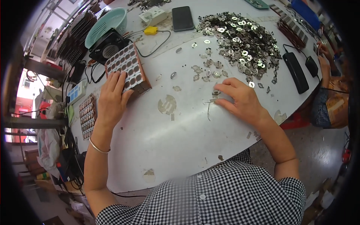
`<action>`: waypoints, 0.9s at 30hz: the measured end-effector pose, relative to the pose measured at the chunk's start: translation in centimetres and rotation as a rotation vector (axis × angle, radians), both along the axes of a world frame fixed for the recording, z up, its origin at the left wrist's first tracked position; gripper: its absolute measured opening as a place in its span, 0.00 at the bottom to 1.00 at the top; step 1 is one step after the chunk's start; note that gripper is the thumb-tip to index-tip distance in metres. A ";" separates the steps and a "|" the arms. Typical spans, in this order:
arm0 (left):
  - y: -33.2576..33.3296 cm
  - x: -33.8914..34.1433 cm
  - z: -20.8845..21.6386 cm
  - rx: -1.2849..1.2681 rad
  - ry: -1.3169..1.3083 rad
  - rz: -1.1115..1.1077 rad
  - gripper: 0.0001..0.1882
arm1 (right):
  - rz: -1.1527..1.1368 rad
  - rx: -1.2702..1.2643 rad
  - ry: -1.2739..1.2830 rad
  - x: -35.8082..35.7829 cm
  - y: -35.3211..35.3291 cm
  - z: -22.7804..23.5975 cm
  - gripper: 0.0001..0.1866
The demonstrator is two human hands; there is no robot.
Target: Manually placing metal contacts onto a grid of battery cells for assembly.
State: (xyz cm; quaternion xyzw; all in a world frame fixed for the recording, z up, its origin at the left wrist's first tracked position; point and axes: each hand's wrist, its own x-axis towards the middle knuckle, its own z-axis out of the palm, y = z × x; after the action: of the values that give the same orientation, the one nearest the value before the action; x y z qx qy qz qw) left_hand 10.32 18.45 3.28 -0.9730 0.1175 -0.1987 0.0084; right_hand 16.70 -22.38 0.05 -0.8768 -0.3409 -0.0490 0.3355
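Observation:
My left hand [114, 93] lies over the near left corner of a brown-sided stack of trays [142, 87]. Its fingers are stretched on the top, the thumb apart from them at the near edge. Rows of round dark pieces on silvery squares [129, 63] fill the top tray. To the right, my right hand [240, 98] is closed in a pinch on a small metal piece [215, 93] just at the table surface. Similar loose metal pieces [206, 69] are scattered beyond it, in front of a large heap of shiny metal pieces [243, 41].
A small black fan [110, 47] and a green basket [108, 26] stand behind the trays. Another filled tray [87, 116] lies at left. Further off are a phone [182, 18], a power strip [153, 15] and a black device [295, 73]. Another person's arm [325, 67] shows at right.

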 end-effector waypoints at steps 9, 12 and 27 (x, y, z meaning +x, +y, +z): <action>0.3 -1.5 4.7 -0.228 0.310 0.060 0.26 | 0.068 -0.014 -0.009 0.3 0.5 0.0 0.13; -0.1 -1.7 4.8 -0.096 0.255 0.049 0.31 | 0.024 0.052 -0.009 0.2 0.4 -0.3 0.11; -0.5 -2.9 4.9 0.035 -0.046 -0.153 0.18 | 0.023 0.065 0.016 0.4 0.7 -0.7 0.08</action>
State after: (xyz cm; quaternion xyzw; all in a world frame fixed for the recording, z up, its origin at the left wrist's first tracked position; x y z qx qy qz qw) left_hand 7.41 17.99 8.14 -0.9560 0.1950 -0.2188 0.0130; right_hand 17.14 -21.72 -0.61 -0.8618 -0.3466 -0.0489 0.3671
